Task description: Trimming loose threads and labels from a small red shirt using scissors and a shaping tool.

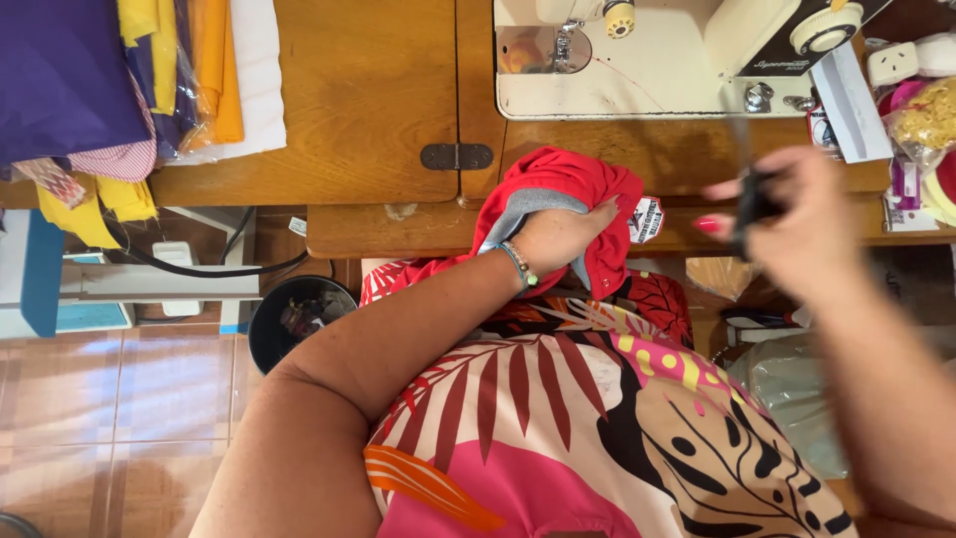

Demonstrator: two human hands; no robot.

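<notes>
A: Far left, a stack of folded fabrics (pixel 149 70), purple, yellow, orange and white, sits on the wooden counter (pixel 358 110). Below it, on the tiled floor (pixel 119 399), there's a dark bin (pixel 289 319) with scraps inside and a black cable just beside it.

B: And the left hand (pixel 558 234)?

A: It's at the near edge of the counter, fingers (pixel 597 211) curled and pressed into a bunched red garment (pixel 558 184) with a grey lining showing. The garment lies half on the counter edge, half hanging toward the lap, right in front of the sewing machine (pixel 647 60).

B: The machine's clear of it?

A: Yes, cream-coloured, on the far side of the counter; the garment sits near of its base, apart from it.

B: Right side now.

A: The right hand (pixel 797 224) is blurred, raised over the counter's near edge, fingers closed around something dark, scissors (pixel 752 189) by the look, though the blur makes that uncertain. Far right, a clutter of small items (pixel 921 110), a white plug and pink and yellow bits, crowds the counter corner.
</notes>
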